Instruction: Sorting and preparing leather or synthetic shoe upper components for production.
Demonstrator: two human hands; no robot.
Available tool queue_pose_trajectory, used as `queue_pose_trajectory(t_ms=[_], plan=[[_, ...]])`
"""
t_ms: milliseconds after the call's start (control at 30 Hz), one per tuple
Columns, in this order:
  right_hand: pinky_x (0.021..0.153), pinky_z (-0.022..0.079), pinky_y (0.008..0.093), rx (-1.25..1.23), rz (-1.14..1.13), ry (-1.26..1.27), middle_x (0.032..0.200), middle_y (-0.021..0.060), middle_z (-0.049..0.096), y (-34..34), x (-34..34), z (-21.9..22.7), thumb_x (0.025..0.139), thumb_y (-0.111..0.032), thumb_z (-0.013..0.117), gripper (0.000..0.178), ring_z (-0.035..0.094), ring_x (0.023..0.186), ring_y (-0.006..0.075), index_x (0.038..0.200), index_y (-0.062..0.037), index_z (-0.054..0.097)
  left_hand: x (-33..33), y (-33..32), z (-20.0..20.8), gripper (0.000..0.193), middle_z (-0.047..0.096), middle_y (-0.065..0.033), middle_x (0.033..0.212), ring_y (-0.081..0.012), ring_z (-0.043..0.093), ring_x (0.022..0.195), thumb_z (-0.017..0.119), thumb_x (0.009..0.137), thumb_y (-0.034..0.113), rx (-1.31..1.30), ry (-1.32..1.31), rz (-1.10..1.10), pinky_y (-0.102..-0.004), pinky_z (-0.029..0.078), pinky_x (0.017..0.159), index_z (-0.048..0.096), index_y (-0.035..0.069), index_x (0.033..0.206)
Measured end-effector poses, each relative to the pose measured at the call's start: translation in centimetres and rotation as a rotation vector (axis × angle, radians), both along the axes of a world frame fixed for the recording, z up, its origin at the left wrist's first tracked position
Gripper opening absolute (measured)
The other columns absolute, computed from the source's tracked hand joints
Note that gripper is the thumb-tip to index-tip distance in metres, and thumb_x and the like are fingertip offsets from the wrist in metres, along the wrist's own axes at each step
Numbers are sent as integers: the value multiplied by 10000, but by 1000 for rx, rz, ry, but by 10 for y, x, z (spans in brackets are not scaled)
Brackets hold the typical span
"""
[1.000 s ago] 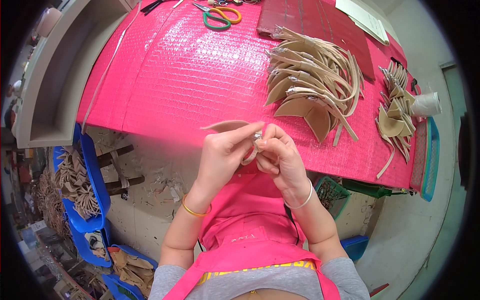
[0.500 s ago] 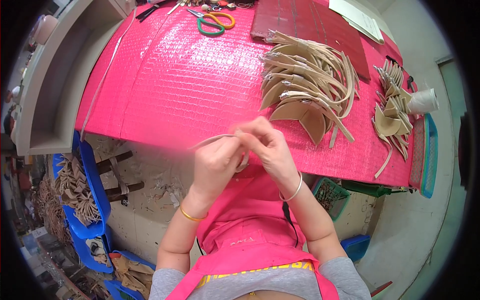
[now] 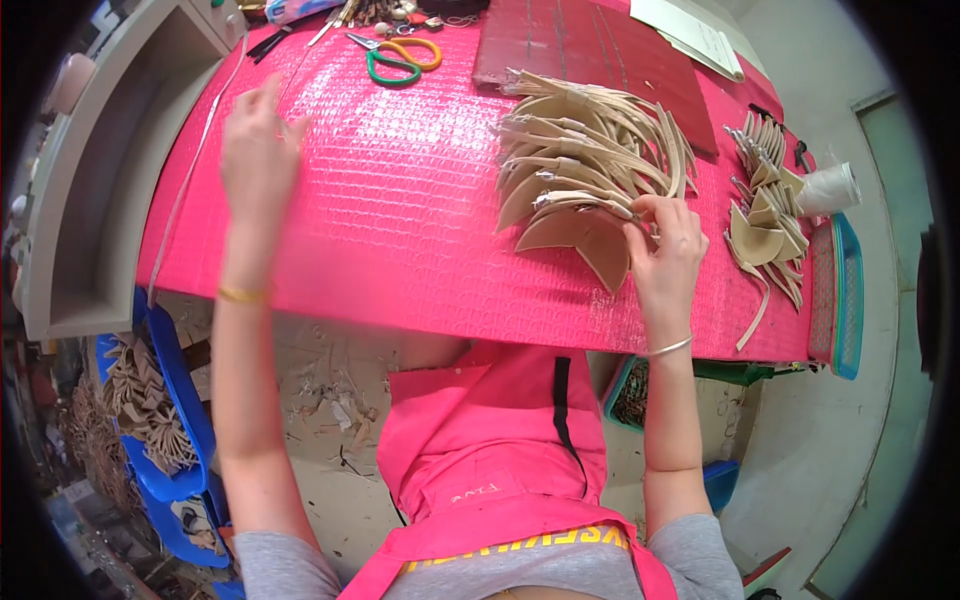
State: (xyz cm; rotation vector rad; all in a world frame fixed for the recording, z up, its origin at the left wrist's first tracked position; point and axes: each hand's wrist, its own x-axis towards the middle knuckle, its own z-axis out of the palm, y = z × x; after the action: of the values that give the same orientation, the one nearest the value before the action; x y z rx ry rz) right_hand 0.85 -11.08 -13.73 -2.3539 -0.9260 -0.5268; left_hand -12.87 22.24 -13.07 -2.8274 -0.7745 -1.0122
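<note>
While the right hand pinches tan leather pieces, left hand spread above pink table, grey shelf beside.

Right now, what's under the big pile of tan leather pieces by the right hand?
The pile of tan leather pieces lies on the pink mat; its far edge overlaps the dark red board. Anything beneath is covered. The right hand touches its near edge.

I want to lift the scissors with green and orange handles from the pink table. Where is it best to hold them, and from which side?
Probably by the handle loops. The scissors lie flat on the pink table, far side, loops to the right and blades pointing upper left. Coming from above on the loop side, fingers could hook the rings and stay off the blades. The left hand is nearer.
</note>
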Motion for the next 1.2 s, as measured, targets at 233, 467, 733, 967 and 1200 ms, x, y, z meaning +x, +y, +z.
queue_pose_trajectory(t_ms=[233, 467, 733, 967, 1200], plan=[[636, 398, 335, 174, 185, 272, 730, 89, 512, 5, -14, 31, 726, -44, 575, 93, 517, 695, 245, 792, -34, 510, 48, -161, 5, 300, 570, -126, 881, -233, 557, 738, 657, 672, 89, -650, -117, -783, -316, 438, 640, 583, 21, 955], [634, 430, 375, 122, 217, 76, 844, 120, 494, 23, 44, -17, 729, -88, 591, 228, 532, 765, 299, 926, -44, 485, 48, -227, -28, 291, 479, -87, 825, -207, 495, 744, 564, 662, 117, -212, -153, -612, -311, 398, 612, 515, 35, 937], [570, 473, 380, -35, 218, -194, 857, 70, 481, 61, 78, -23, 676, -40, 559, 299, 572, 691, 272, 956, -129, 502, 117, -194, -79, 193, 436, -92, 844, -260, 444, 825, 486, 694, 72, -165, -147, -372, -354, 383, 665, 461, 76, 885], [688, 447, 368, -155, 314, -256, 868, 104, 497, 107, 80, -11, 709, -111, 541, 279, 541, 859, 276, 987, -121, 533, 113, -149, -60, 179, 502, -119, 750, -290, 502, 728, 554, 640, -16, -436, -191, -536, -366, 422, 621, 481, 23, 799], [917, 329, 418, 392, 462, 745, 1231, 201, 387, 105, 166, 25, 621, -631, 593, 900, 395, 1127, 321, 1268, -55, 350, 93, -144, -31, 128, 553, -136, 677, -237, 553, 616, 568, 684, 32, -816, 191, -803, -312, 430, 574, 510, -2, 794]])
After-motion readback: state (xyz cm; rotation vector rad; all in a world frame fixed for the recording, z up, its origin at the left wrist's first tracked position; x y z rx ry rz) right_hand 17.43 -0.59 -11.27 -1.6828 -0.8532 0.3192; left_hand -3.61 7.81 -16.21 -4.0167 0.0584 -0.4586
